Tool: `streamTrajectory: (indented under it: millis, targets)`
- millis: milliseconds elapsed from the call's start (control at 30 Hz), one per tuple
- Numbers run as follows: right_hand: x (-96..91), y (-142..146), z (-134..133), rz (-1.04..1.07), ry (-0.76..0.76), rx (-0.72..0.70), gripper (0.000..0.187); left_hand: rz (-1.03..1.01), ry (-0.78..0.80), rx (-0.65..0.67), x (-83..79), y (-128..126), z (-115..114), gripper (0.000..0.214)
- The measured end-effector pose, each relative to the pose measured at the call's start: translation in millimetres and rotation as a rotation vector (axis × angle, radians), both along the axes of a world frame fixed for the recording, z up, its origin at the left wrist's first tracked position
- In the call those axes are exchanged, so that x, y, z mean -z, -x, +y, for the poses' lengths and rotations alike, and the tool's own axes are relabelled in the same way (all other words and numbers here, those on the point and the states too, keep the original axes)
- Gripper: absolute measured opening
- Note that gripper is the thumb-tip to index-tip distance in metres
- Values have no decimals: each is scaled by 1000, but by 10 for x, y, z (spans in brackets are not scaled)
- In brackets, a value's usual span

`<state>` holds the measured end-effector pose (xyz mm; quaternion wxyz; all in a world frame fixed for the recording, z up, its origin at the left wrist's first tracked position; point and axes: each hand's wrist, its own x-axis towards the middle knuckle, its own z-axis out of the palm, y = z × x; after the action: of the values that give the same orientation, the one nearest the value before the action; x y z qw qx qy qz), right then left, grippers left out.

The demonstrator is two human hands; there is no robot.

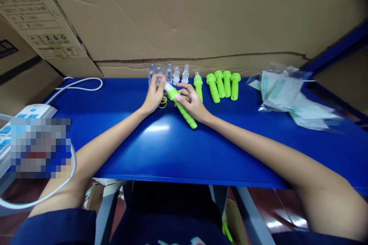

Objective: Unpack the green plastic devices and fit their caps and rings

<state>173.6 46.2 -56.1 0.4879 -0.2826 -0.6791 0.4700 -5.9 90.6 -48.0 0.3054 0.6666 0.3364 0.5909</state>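
Observation:
My right hand [193, 102] grips a bright green ribbed handle [185, 113] near its collar; the handle slants toward me. At its upper end is a whitish translucent tip [169, 86], pinched by the closed fingers of my left hand [155, 93]. Yellow rings [163, 102] lie on the table beside my left hand. Just behind my hands stand several clear, round-topped plastic pieces [169, 73] and smaller translucent nipple-shaped pieces [176, 75]. Another green handle with a translucent tip [198, 84] lies past my right fingers, partly hidden by them.
Several green handles with wide heads [227, 84] lie in a row to the right. Clear plastic bags with printed sheets [283, 90] are farther right on the blue table [138, 149]. Cardboard [178, 15] walls the back. A power strip [34, 111] and white cable [75, 160] are at left.

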Motion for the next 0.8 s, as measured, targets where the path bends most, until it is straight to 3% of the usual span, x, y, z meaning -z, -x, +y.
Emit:
streamTrajectory:
  millis: [267,800]
  targets:
    - [-25,25,-49,-13,-40,12,55,48,3,9,-39,-2,-32,61]
    - [-76,28,-91,-42,-63,22,55,120,30,83,-124,-11,-193,55]
